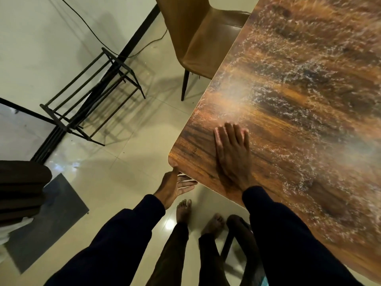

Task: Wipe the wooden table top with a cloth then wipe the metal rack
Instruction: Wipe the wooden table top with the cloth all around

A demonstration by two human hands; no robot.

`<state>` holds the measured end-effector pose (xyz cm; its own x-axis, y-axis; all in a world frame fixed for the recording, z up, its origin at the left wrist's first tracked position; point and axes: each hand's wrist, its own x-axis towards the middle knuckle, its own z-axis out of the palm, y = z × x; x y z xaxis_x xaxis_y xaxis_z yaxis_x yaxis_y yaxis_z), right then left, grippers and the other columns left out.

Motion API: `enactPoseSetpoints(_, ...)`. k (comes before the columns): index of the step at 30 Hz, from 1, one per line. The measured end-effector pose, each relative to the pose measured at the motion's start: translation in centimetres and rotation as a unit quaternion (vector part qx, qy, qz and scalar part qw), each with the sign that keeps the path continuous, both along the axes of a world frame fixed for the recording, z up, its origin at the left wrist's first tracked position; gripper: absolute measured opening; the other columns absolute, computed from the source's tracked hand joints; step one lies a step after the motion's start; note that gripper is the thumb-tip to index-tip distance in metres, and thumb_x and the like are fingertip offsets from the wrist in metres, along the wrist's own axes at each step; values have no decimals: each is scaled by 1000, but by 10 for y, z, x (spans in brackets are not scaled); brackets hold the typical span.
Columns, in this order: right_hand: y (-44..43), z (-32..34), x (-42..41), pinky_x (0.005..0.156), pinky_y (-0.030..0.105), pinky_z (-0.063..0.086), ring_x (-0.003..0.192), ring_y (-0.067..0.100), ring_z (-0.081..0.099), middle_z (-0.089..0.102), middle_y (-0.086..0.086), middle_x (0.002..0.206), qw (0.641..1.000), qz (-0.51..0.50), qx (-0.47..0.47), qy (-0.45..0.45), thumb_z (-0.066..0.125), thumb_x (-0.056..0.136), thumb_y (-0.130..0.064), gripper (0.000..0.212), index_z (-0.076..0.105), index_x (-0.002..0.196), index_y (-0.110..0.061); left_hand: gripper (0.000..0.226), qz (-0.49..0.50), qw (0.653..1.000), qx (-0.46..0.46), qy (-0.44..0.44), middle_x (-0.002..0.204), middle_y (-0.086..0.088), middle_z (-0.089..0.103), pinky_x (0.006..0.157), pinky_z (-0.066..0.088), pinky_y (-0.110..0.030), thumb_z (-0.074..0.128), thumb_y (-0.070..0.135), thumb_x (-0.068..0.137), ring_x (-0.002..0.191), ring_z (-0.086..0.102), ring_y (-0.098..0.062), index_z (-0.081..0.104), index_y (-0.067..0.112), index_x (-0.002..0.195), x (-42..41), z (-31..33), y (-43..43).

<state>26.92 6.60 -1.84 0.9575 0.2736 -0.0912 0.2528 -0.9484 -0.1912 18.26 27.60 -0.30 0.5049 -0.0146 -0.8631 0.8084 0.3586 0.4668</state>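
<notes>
Wood-grain table [299, 89] looks unwiped: I see no cloth anywhere. My right hand [233, 155] lies flat and empty near its near-left corner; my left hand [175, 185] is open, empty, under that corner. Metal rack [92, 96] stands untouched on the floor, well apart.

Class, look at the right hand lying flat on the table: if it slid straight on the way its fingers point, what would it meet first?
Nothing, apparently: beyond the right hand, only bare wooden table top shows up to the frame edge.
</notes>
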Motion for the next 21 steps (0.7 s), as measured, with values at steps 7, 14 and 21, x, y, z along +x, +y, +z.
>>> enactPoseSetpoints(7,38,-13,-62,131,66,13,165,39,12,21,17,176,987,152,45,-6,15,115,-36,59,32,167,-13,37,53,998,6,-39,122,-26,67,98,56,-49,50,32,106,110,69,-40,62,0,120,-12,-4,-13)
enactPoseSetpoints(14,-68,-5,-62,133,60,9,167,27,-7,-2,6,181,998,-52,17,-27,15,115,-35,59,12,172,-21,49,106,994,5,-36,128,-26,62,102,51,-53,43,41,106,115,65,-40,51,0,133,-20,-5,-35)
enactPoseSetpoints(21,-13,-13,-107,129,67,18,165,39,13,21,16,177,992,98,54,-50,33,115,-27,53,34,166,-14,70,123,992,-38,4,136,-23,59,102,49,-50,27,59,104,116,62,-36,50,4,140,-32,-2,-77)
